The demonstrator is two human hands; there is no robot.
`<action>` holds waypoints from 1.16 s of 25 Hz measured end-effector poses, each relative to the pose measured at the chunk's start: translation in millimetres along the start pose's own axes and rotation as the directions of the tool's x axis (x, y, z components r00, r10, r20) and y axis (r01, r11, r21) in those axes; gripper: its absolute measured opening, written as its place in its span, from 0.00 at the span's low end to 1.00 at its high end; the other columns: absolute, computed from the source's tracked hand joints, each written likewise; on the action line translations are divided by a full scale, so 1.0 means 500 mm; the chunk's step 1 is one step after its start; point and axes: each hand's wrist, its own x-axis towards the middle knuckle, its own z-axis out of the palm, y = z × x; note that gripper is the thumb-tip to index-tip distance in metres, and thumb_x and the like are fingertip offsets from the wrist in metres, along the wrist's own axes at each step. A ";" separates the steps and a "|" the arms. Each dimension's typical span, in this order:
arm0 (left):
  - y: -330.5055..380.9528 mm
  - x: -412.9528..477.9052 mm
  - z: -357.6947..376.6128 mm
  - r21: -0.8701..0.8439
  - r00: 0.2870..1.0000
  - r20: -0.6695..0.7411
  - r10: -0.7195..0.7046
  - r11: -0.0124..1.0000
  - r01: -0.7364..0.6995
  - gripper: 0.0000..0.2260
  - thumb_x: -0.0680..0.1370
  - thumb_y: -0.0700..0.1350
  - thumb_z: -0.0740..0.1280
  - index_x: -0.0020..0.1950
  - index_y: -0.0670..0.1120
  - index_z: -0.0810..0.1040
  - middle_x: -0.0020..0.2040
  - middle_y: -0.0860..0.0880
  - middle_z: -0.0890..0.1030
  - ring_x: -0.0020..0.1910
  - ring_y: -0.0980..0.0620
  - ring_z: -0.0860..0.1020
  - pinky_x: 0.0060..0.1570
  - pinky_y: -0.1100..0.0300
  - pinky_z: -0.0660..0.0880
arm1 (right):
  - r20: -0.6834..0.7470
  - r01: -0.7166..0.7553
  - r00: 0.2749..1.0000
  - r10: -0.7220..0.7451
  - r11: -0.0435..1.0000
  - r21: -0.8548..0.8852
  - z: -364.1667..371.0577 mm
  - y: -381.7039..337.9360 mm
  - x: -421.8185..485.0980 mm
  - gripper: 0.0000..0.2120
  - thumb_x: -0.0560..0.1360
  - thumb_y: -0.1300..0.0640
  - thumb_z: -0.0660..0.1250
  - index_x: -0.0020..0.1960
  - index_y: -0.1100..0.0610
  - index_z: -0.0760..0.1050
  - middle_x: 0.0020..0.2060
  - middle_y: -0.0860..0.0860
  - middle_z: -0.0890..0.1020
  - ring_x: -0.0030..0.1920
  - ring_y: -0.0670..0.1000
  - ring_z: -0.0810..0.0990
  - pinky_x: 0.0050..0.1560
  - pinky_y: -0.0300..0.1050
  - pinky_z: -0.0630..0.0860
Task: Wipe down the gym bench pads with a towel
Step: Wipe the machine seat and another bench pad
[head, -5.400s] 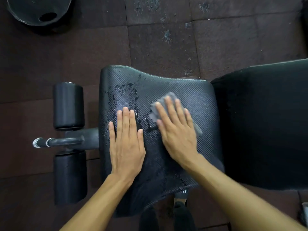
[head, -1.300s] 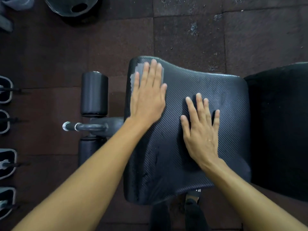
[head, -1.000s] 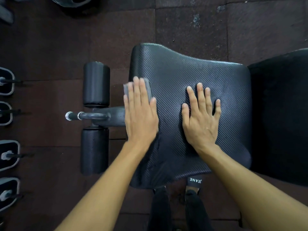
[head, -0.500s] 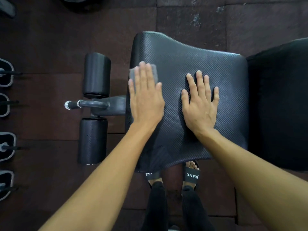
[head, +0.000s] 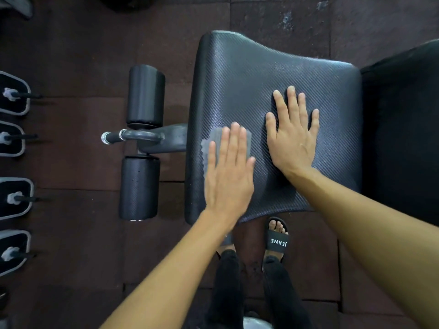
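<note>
The black textured seat pad (head: 249, 74) of the gym bench fills the middle of the head view. My left hand (head: 229, 174) lies flat on a small grey towel (head: 211, 141), pressing it onto the pad's near-left part; only the towel's far edge and left corner show past my fingers. My right hand (head: 292, 136) rests flat and bare on the pad's middle, fingers spread. The darker back pad (head: 403, 129) adjoins the seat on the right.
Two black foam rollers (head: 145, 96) (head: 139, 188) on a metal bar (head: 133, 136) stick out left of the seat. Several weight stack pieces (head: 14, 93) line the left edge. My sandalled feet (head: 276, 241) stand on dark rubber floor tiles (head: 71, 55) below the pad.
Earlier the right hand held the towel on a wet pad; it passed to the left hand. In the last half second my left hand slid the towel toward the pad's near edge.
</note>
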 end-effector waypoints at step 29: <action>-0.109 0.013 -0.016 -0.251 0.993 0.061 -0.104 0.961 0.116 0.23 0.85 0.44 0.48 0.80 0.42 0.49 0.81 0.47 0.49 0.80 0.51 0.46 0.79 0.50 0.47 | 0.038 0.010 0.999 -0.011 1.000 0.029 0.014 -0.101 -0.210 0.36 0.81 0.37 0.54 0.81 0.56 0.50 0.80 0.59 0.50 0.80 0.58 0.48 0.78 0.55 0.52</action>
